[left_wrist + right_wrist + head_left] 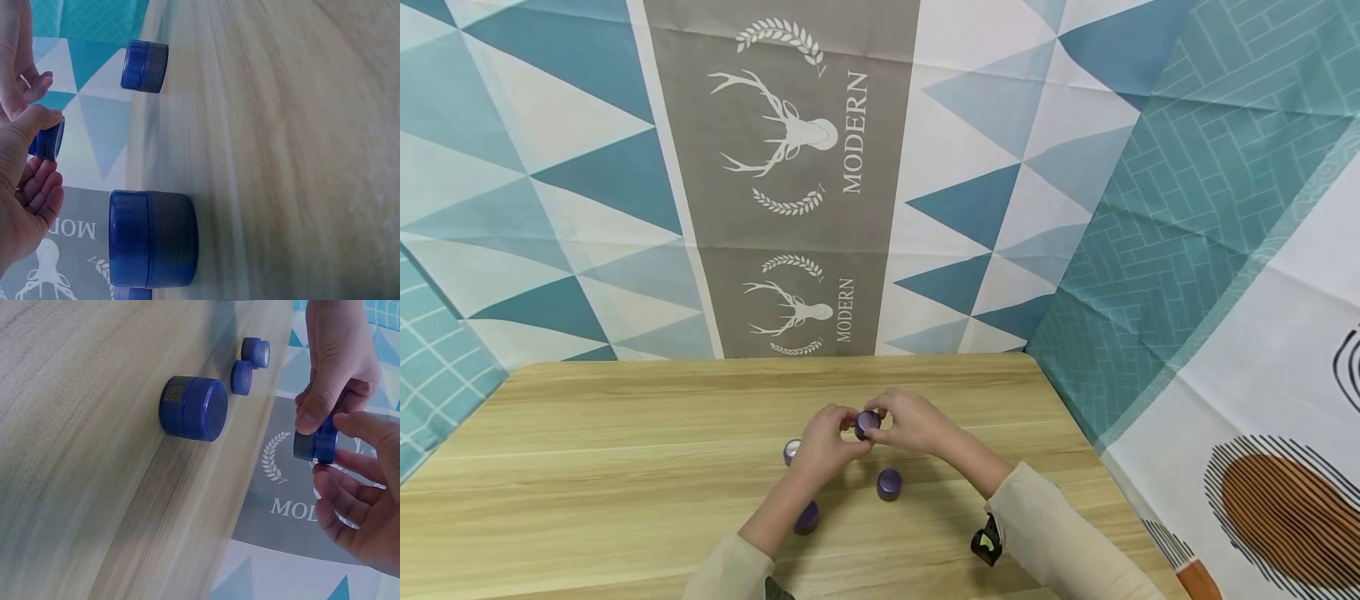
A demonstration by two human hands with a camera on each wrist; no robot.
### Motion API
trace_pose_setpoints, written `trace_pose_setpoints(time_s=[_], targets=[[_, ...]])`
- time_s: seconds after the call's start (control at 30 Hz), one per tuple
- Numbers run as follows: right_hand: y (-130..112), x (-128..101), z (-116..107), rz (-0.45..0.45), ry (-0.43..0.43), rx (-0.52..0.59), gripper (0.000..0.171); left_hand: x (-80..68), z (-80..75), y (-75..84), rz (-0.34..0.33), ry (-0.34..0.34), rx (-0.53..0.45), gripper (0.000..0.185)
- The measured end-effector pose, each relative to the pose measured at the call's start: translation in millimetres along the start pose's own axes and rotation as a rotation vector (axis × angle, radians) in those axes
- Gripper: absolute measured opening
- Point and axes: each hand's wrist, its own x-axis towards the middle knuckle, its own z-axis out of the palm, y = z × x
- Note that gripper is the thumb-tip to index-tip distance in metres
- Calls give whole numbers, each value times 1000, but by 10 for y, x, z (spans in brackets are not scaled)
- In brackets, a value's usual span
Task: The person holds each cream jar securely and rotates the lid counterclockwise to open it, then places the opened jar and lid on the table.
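Both hands meet over the middle of the wooden table (625, 433) and hold one small purple jar (867, 423) between them. My left hand (838, 431) pinches it from the left, thumb on its side, and the jar (47, 139) shows at that hand's fingertips (37, 119). My right hand (891, 419) grips the other end with curled fingers, and the same jar (315, 445) sits between both hands' fingers. Three more purple jars stand on the table: one (791, 451) behind my left hand, one (889, 484) below my right hand, one (807, 517) by my left forearm.
Patterned cloth (790, 183) hangs behind the table and along the right side (1187, 250). A black wrist camera mount (987, 542) sits on my right sleeve. A large jar (153, 239) stands close to my left wrist, and another jar (194, 408) near my right.
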Motion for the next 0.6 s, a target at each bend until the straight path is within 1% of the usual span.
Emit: trace_pose_setpoints(time_s=[0.13, 0.17, 0.33, 0.47, 0.6], targets=[[-7, -10, -13, -30, -14, -24, 36, 7, 7, -3, 13, 1, 7, 32], [-9, -13, -16, -29, -16, -25, 38, 8, 6, -3, 8, 0, 6, 32], [-15, -20, -18, 22, -12, 4, 43, 11, 3, -7, 3, -1, 17, 34], [-13, -10, -15, 44, 3, 22, 38, 10, 2, -6, 12, 10, 15, 34], [-7, -4, -13, 3, -5, -8, 34, 5, 8, -6, 32, 18, 18, 33]])
